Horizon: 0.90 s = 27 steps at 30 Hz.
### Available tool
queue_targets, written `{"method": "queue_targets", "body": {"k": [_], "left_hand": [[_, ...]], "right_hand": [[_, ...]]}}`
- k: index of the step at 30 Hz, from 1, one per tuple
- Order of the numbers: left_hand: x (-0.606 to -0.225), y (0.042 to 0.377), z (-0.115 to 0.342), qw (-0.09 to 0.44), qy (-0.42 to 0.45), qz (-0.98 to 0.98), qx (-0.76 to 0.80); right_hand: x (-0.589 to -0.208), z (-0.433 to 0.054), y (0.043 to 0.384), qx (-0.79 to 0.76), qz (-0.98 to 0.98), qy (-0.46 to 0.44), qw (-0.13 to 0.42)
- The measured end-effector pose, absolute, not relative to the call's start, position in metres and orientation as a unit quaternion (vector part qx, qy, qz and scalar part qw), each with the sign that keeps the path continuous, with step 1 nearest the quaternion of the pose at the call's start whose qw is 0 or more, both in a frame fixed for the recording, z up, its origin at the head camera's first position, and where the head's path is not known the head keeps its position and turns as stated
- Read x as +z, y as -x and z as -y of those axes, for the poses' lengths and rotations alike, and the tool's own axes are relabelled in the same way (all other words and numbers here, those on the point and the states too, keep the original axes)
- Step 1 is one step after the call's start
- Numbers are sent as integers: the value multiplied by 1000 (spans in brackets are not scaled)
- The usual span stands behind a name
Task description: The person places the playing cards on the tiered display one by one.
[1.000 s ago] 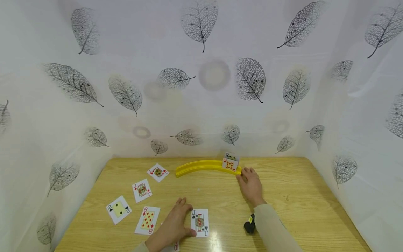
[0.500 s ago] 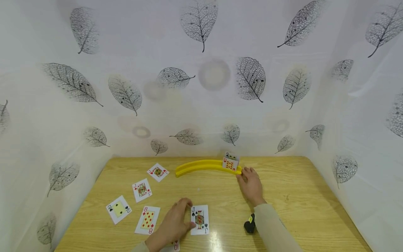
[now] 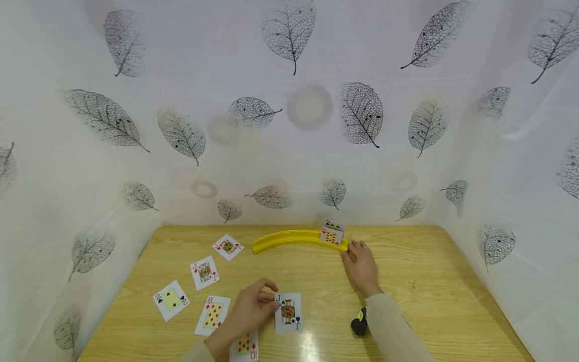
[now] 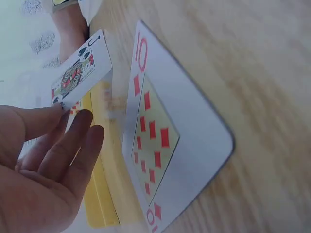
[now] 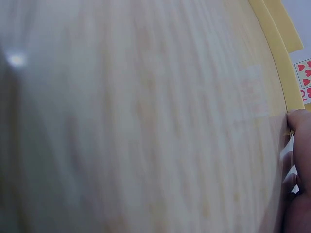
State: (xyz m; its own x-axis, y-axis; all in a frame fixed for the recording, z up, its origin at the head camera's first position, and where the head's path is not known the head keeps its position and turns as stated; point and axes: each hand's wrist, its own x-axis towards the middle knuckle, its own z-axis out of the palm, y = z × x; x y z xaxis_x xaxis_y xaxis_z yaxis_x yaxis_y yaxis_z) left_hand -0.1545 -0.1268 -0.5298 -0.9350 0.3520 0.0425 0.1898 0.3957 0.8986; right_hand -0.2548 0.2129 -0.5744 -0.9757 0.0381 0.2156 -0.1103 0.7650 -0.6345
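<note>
Between thumb and fingers, my left hand [image 3: 253, 307] pinches the left edge of a jack of spades [image 3: 289, 314]. The left wrist view shows that jack [image 4: 80, 68] tilted up off the table. Below the hand lies a ten of diamonds [image 3: 243, 347], partly covered by the forearm. My right hand [image 3: 362, 266] grips the right end of a curved yellow card holder [image 3: 289, 236]; its thumb [image 5: 297, 119] shows on the near side in the right wrist view. Upright in the holder's right part stand a ten of hearts [image 3: 331, 236] and a spotted black card [image 3: 333, 223] behind it.
Face up on the left lie a jack of hearts [image 3: 228, 247], a jack of diamonds [image 3: 204, 272], a two of spades [image 3: 171, 300] and an eight of diamonds [image 3: 211, 315]. A small black object [image 3: 359, 324] sits beside the right sleeve. A leaf-print curtain [image 3: 312, 151] surrounds the wooden table [image 3: 429, 281].
The jack of spades has shifted slightly forward and its left edge is now pinched by my left hand, which has moved up a little. My right hand and the holder have stayed put.
</note>
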Motion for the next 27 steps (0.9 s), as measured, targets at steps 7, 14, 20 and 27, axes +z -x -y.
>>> {"method": "queue_targets", "body": {"k": [7,14,20,27], "left_hand": [[-525,166,129,80,-160,-817,547],[-524,179,127,54,-156,-804,571],[-522,189,127,49,-144,-804,575],[-521,207,122,-4,-138,-816,561]], "right_hand": [[-574,-214,255,346,933,-15,100],[-570,-211,255,347,932,-10,101],[-573,-212,256,345,934,-6,98],[-576,-213,256,348,932,-5,100]]}}
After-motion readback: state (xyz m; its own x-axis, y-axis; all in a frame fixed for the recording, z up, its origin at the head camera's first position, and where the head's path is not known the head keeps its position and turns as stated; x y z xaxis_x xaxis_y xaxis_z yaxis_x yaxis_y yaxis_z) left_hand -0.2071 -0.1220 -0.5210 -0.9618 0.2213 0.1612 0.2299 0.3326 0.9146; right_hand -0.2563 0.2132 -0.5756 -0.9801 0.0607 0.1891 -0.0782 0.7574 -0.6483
